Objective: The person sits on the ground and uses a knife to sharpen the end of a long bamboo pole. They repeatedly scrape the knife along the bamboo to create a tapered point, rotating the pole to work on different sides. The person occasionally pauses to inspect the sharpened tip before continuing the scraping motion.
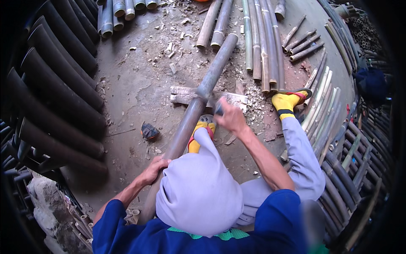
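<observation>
A long dark bamboo pole [190, 112] slants from beside my body to the middle of the floor. It lies across a pale, worn wooden block [182, 95], near a ring-like node. My left hand [156, 167] is wrapped round the pole's near part, by my bent knee. Just right of the node, my right hand [232, 116] is closed on a short dark tool [218, 108]; its working end is blurred and I cannot tell its kind. My left foot [196, 135], in a yellow sock and red-strapped sandal, sits against the pole.
Left of the pole lies a small dark-and-orange case [149, 131] with a thin line running out. Thick dark poles [63, 80] are stacked at left. More bamboo [264, 46] lies at the far side and right, near my right foot [285, 103]. Chips [173, 67] litter the floor.
</observation>
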`<state>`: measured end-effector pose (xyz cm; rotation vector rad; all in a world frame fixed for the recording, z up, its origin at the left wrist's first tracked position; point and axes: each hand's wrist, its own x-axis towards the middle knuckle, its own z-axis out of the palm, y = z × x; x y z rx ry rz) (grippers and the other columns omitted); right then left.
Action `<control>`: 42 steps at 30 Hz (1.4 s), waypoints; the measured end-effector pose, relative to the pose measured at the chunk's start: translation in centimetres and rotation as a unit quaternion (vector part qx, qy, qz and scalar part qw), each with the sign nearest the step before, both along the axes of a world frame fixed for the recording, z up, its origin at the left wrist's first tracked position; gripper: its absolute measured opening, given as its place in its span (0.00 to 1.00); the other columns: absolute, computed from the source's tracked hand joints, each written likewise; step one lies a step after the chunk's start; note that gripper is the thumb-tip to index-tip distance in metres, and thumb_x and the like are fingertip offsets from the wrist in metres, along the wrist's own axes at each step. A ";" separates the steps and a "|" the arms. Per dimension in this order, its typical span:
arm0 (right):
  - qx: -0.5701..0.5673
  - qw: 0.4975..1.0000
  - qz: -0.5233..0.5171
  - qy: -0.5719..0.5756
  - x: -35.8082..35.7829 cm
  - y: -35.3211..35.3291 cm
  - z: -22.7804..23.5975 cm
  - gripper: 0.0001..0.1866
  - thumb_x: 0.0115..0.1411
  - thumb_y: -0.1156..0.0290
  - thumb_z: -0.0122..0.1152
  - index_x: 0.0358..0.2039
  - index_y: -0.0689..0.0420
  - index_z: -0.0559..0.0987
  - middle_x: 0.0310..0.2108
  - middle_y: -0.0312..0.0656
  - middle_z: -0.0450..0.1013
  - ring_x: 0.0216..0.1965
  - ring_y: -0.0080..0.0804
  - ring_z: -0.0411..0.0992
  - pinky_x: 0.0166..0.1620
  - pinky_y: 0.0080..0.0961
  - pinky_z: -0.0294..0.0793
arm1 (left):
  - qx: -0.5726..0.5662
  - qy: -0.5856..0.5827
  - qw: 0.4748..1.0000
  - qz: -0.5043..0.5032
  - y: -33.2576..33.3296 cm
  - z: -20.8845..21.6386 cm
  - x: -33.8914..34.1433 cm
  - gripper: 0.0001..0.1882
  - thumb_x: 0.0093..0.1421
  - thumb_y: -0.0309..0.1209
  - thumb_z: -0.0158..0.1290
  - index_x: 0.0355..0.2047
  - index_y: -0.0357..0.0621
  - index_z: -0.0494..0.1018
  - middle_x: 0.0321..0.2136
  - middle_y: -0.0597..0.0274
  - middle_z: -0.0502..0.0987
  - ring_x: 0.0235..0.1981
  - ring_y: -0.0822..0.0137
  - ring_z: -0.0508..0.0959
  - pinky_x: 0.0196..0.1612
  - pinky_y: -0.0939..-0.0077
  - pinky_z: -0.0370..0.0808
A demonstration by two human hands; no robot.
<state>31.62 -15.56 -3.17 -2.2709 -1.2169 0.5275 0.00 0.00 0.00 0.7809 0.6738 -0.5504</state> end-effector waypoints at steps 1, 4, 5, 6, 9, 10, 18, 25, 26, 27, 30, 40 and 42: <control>0.010 0.991 -0.107 0.082 1.2 0.7 0.1 0.18 0.48 0.65 0.62 0.34 0.56 0.65 0.20 0.50 0.74 0.19 0.41 0.76 0.23 0.39 0.78 | -0.007 0.018 1.000 -0.002 0.3 -0.7 0.0 0.39 0.54 0.42 0.51 0.61 0.35 0.51 0.54 0.53 0.65 0.55 0.65 0.65 0.59 0.74 0.57; -0.046 0.999 0.029 0.002 -1.3 -0.7 3.9 0.18 0.50 0.66 0.62 0.33 0.59 0.63 0.18 0.50 0.73 0.18 0.42 0.74 0.19 0.35 0.77 | 0.052 0.019 0.998 0.012 -1.4 -3.5 -1.1 0.37 0.55 0.41 0.51 0.60 0.33 0.52 0.53 0.52 0.65 0.54 0.64 0.65 0.58 0.73 0.59; -0.037 0.991 0.123 -0.023 -3.1 0.3 3.8 0.16 0.51 0.68 0.61 0.33 0.59 0.64 0.19 0.51 0.73 0.18 0.42 0.75 0.19 0.34 0.77 | 0.110 0.030 0.993 0.034 -1.7 -4.0 -2.7 0.37 0.55 0.41 0.51 0.60 0.33 0.53 0.53 0.52 0.66 0.54 0.64 0.66 0.58 0.73 0.59; 0.042 0.984 0.161 -0.062 -3.5 0.4 3.2 0.16 0.51 0.67 0.61 0.34 0.58 0.64 0.19 0.52 0.73 0.18 0.42 0.75 0.18 0.35 0.76 | 0.161 0.019 0.986 0.036 -1.6 -4.8 -3.3 0.36 0.56 0.41 0.51 0.59 0.32 0.54 0.52 0.52 0.66 0.53 0.64 0.66 0.57 0.73 0.60; -0.003 0.989 -0.108 0.104 0.5 -0.6 -0.7 0.19 0.49 0.63 0.64 0.34 0.56 0.65 0.20 0.52 0.73 0.19 0.44 0.75 0.21 0.41 0.75 | 0.204 -0.019 0.978 0.031 -2.2 -4.3 -2.1 0.35 0.56 0.41 0.52 0.58 0.32 0.55 0.51 0.53 0.67 0.52 0.65 0.67 0.56 0.73 0.61; -0.035 0.982 -0.152 0.107 0.9 0.0 0.8 0.19 0.48 0.63 0.64 0.33 0.57 0.65 0.21 0.52 0.73 0.19 0.43 0.75 0.22 0.41 0.75 | 0.164 -0.020 0.986 0.032 -1.9 -1.4 -0.2 0.35 0.56 0.41 0.52 0.58 0.31 0.56 0.50 0.54 0.68 0.51 0.66 0.68 0.56 0.73 0.62; -0.024 0.969 -0.176 0.174 0.7 -0.4 0.4 0.18 0.48 0.64 0.63 0.33 0.56 0.65 0.18 0.50 0.73 0.16 0.46 0.74 0.23 0.41 0.77 | 0.084 0.012 0.995 0.053 -1.2 1.3 1.0 0.27 0.57 0.41 0.52 0.52 0.35 0.65 0.39 0.62 0.74 0.39 0.75 0.73 0.45 0.79 0.69; -0.001 0.998 -0.041 0.056 -1.7 -0.3 0.4 0.19 0.48 0.62 0.65 0.31 0.56 0.64 0.17 0.49 0.72 0.22 0.48 0.75 0.25 0.41 0.76 | 0.062 0.042 0.997 0.018 -0.5 0.8 1.5 0.32 0.55 0.46 0.54 0.51 0.32 0.64 0.42 0.55 0.73 0.42 0.68 0.73 0.48 0.76 0.67; -0.024 0.995 -0.064 0.078 -1.6 -0.6 0.7 0.24 0.47 0.58 0.66 0.33 0.56 0.63 0.19 0.51 0.73 0.24 0.51 0.76 0.26 0.45 0.76 | 0.053 0.052 0.997 -0.005 -0.4 0.7 2.3 0.35 0.54 0.47 0.54 0.53 0.30 0.62 0.45 0.51 0.72 0.46 0.65 0.72 0.51 0.74 0.66; -0.026 0.997 -0.032 0.058 -2.4 -0.6 1.3 0.23 0.48 0.59 0.65 0.33 0.56 0.63 0.19 0.52 0.73 0.24 0.51 0.75 0.26 0.45 0.76 | 0.115 0.024 0.993 -0.007 -0.9 -0.1 1.9 0.39 0.53 0.47 0.55 0.55 0.28 0.59 0.49 0.47 0.68 0.50 0.62 0.69 0.54 0.73 0.62; -0.021 0.992 0.116 -0.050 -4.6 -0.9 3.8 0.18 0.50 0.65 0.62 0.33 0.59 0.63 0.19 0.52 0.73 0.21 0.48 0.75 0.24 0.42 0.77 | 0.248 -0.017 0.969 -0.010 -1.2 -2.4 0.5 0.50 0.50 0.49 0.57 0.59 0.23 0.48 0.59 0.37 0.55 0.61 0.54 0.56 0.62 0.69 0.51; -0.020 0.991 0.130 0.004 -5.9 0.5 3.7 0.20 0.48 0.59 0.64 0.31 0.58 0.65 0.15 0.50 0.71 0.20 0.47 0.75 0.22 0.39 0.76 | 0.118 0.031 0.990 0.069 -0.9 3.0 2.2 0.29 0.56 0.42 0.52 0.51 0.32 0.64 0.39 0.57 0.74 0.39 0.73 0.73 0.43 0.77 0.70; 0.022 0.991 0.134 -0.021 -5.0 0.5 2.8 0.21 0.47 0.60 0.66 0.30 0.58 0.65 0.16 0.50 0.71 0.19 0.47 0.74 0.22 0.39 0.75 | 0.110 0.043 0.990 0.071 -1.0 2.2 1.4 0.27 0.58 0.41 0.51 0.50 0.33 0.65 0.38 0.59 0.75 0.36 0.74 0.74 0.42 0.78 0.70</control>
